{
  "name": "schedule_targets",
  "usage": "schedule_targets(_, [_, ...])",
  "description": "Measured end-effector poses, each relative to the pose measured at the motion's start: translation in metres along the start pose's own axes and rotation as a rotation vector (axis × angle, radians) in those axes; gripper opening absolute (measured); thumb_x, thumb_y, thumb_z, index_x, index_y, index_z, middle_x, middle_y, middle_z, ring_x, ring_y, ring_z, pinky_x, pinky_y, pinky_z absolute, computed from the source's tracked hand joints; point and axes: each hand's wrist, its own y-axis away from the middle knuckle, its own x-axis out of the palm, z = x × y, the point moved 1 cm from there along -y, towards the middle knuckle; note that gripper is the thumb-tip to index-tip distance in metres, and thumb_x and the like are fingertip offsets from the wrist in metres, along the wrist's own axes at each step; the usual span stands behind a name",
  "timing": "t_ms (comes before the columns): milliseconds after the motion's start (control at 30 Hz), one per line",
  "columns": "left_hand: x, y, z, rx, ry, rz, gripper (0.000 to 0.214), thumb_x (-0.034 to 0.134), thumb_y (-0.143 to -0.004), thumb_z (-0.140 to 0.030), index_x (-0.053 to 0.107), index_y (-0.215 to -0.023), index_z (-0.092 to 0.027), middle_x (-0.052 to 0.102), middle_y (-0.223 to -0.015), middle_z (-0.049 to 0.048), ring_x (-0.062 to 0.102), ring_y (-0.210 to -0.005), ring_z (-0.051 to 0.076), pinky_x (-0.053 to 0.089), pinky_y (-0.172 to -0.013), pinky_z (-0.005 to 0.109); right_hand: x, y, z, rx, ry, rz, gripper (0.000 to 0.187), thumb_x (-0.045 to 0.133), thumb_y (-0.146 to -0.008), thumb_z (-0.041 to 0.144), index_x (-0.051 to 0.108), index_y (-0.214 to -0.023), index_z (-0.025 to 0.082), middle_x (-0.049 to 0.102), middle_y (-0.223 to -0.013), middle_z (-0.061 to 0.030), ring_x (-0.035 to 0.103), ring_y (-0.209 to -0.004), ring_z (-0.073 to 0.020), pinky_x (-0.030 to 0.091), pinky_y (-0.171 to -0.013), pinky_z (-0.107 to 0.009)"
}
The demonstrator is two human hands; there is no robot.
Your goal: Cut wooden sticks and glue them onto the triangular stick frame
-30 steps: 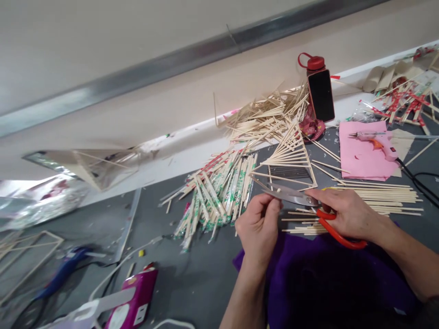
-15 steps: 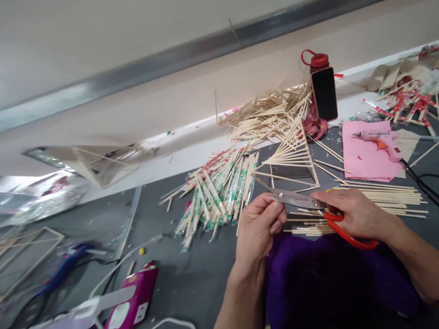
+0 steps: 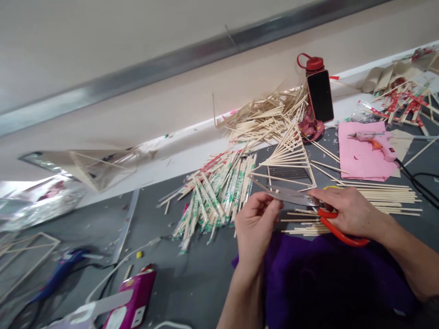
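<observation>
My right hand (image 3: 351,211) grips a pair of scissors (image 3: 291,195) with red handles, its blades pointing left. The fingers of my left hand (image 3: 257,219) are pinched together at the blade tips, around a small pale stick piece that is mostly hidden. Just beyond the blades stands a frame of thin wooden sticks (image 3: 288,157), with a fan of sticks across its top. Loose bare sticks (image 3: 387,196) lie in rows beside and under my right hand. Left of the frame is a pile of wrapped chopsticks (image 3: 212,196) in green-printed sleeves.
A pink glue gun (image 3: 375,142) rests on pink cloth (image 3: 353,164). Behind are a heap of sticks (image 3: 264,114), a red-capped bottle (image 3: 314,64) and a phone (image 3: 320,96). On the left lie a blue glue gun (image 3: 65,269), a magenta power strip (image 3: 137,292) and cables.
The view has shifted slightly. Both hands keep their grip, and the scissors stay at my left fingertips, their blades looking closer together over the small piece.
</observation>
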Motion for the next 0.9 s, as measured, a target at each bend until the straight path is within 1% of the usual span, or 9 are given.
schedule_targets(100, [-0.0017, 0.0027, 0.0008, 0.131, -0.184, -0.064, 0.012, 0.066, -0.078, -0.027, 0.066, -0.069, -0.018, 0.061, -0.057, -0.0045, 0.047, -0.048, 0.007, 0.037, -0.048, 0.018, 0.0018, 0.0, 0.0004, 0.008, -0.024, 0.001, 0.037, 0.052, -0.083, 0.014, 0.064, -0.118, 0.015, 0.074, -0.088, -0.0065, 0.06, -0.061, -0.0146, 0.045, -0.059, -0.026])
schedule_targets(200, [0.0, 0.0056, -0.0012, 0.222, -0.313, -0.062, 0.012, 0.063, -0.079, -0.024, 0.067, -0.069, -0.019, 0.063, -0.058, -0.0046, 0.053, -0.053, 0.009, 0.041, -0.053, 0.019, 0.0036, 0.0002, -0.0006, 0.016, -0.049, 0.01, 0.039, 0.053, -0.081, 0.014, 0.064, -0.119, 0.015, 0.074, -0.09, -0.0065, 0.061, -0.062, -0.0142, 0.046, -0.061, -0.026])
schedule_targets(300, [0.0045, 0.0087, -0.0043, 0.282, -0.374, -0.033, 0.014, 0.061, -0.08, -0.021, 0.067, -0.068, -0.019, 0.064, -0.059, -0.0047, 0.055, -0.054, 0.009, 0.043, -0.056, 0.02, 0.0058, 0.0004, -0.0013, 0.027, -0.067, 0.019, 0.044, 0.054, -0.08, 0.015, 0.061, -0.123, 0.014, 0.073, -0.089, -0.0071, 0.06, -0.062, -0.0139, 0.046, -0.06, -0.025])
schedule_targets(400, [0.0067, 0.0105, -0.0051, 0.291, -0.375, -0.04, 0.014, 0.061, -0.08, -0.021, 0.066, -0.068, -0.019, 0.063, -0.058, -0.0047, 0.055, -0.054, 0.009, 0.043, -0.056, 0.02, 0.0078, 0.0007, -0.0009, 0.027, -0.089, 0.007, 0.044, 0.053, -0.08, 0.015, 0.061, -0.123, 0.014, 0.072, -0.09, -0.0073, 0.059, -0.063, -0.0141, 0.047, -0.061, -0.026])
schedule_targets(467, [0.0062, 0.0106, -0.0037, 0.256, -0.331, -0.031, 0.015, 0.061, -0.081, -0.023, 0.066, -0.068, -0.019, 0.063, -0.057, -0.0043, 0.054, -0.053, 0.009, 0.043, -0.055, 0.02, 0.0081, 0.0007, 0.0, 0.022, -0.106, 0.001, 0.044, 0.053, -0.08, 0.015, 0.061, -0.123, 0.014, 0.072, -0.091, -0.0073, 0.059, -0.063, -0.0141, 0.047, -0.061, -0.026])
schedule_targets(533, [0.0049, 0.01, -0.0017, 0.188, -0.248, 0.001, 0.016, 0.061, -0.082, -0.025, 0.067, -0.069, -0.019, 0.062, -0.057, -0.0036, 0.052, -0.051, 0.009, 0.041, -0.052, 0.02, 0.0072, 0.0006, 0.0008, 0.018, -0.112, 0.001, 0.043, 0.055, -0.079, 0.015, 0.061, -0.122, 0.014, 0.072, -0.09, -0.0072, 0.059, -0.062, -0.0143, 0.046, -0.061, -0.026])
schedule_targets(700, [0.0025, 0.0081, -0.0007, -0.031, 0.057, 0.099, 0.018, 0.069, -0.077, -0.034, 0.068, -0.071, -0.017, 0.06, -0.054, -0.0027, 0.039, -0.041, 0.005, 0.028, -0.04, 0.017, 0.0028, 0.0009, 0.001, -0.003, -0.116, 0.023, 0.042, 0.058, -0.079, 0.017, 0.061, -0.121, 0.016, 0.072, -0.087, -0.006, 0.059, -0.062, -0.014, 0.045, -0.061, -0.026])
schedule_targets(800, [0.0017, 0.0063, -0.0043, -0.13, 0.178, 0.131, 0.019, 0.074, -0.072, -0.033, 0.068, -0.073, -0.015, 0.058, -0.05, -0.0026, 0.035, -0.039, 0.004, 0.023, -0.038, 0.015, 0.001, 0.0015, 0.0002, -0.015, -0.132, 0.031, 0.043, 0.057, -0.08, 0.016, 0.06, -0.123, 0.017, 0.072, -0.09, -0.0056, 0.06, -0.065, -0.014, 0.046, -0.062, -0.025])
schedule_targets(900, [0.0004, 0.0035, -0.0079, -0.209, 0.27, 0.198, 0.019, 0.076, -0.069, -0.031, 0.068, -0.075, -0.015, 0.058, -0.047, -0.0024, 0.033, -0.036, 0.003, 0.02, -0.036, 0.014, -0.0001, 0.0018, -0.0001, -0.009, -0.132, 0.048, 0.043, 0.055, -0.08, 0.015, 0.06, -0.122, 0.018, 0.073, -0.091, -0.0057, 0.061, -0.067, -0.014, 0.046, -0.064, -0.025])
